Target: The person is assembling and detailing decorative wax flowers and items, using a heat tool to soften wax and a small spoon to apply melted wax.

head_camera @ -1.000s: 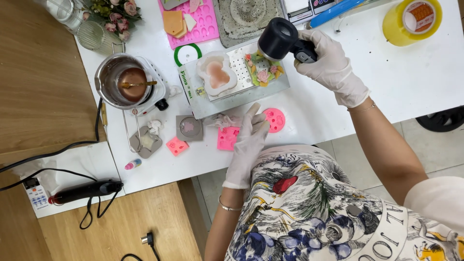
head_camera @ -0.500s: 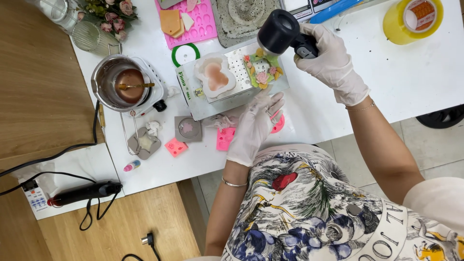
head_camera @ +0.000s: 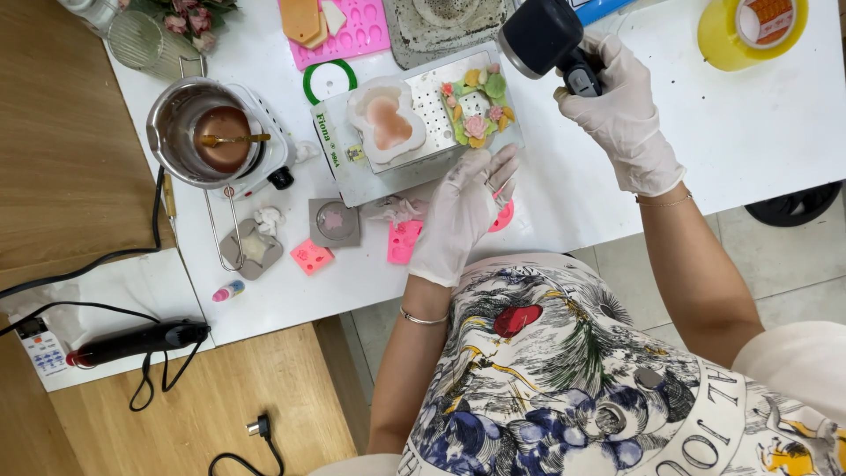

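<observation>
Both hands: gloved in white, working over the white counter (head_camera: pixel 775 115).
Right hand (head_camera: pixel 621 119): upper right of the frame, fingers curled tight around the handle of a black heat gun (head_camera: pixel 548 40), its round nozzle facing the flower piece.
Left hand (head_camera: pixel 463 216): centre of the frame, fingers loosely spread, gripping nothing, fingertips at the near edge of the metal tray (head_camera: pixel 423 150), covering a pink mould (head_camera: pixel 500 216).
Flower piece (head_camera: pixel 476 110): on the tray's right part, beside a white mould (head_camera: pixel 385 119) filled with pinkish wax.
Pot (head_camera: pixel 207 132): upper left, on a small white hotplate (head_camera: pixel 273 154), brown liquid inside.
</observation>
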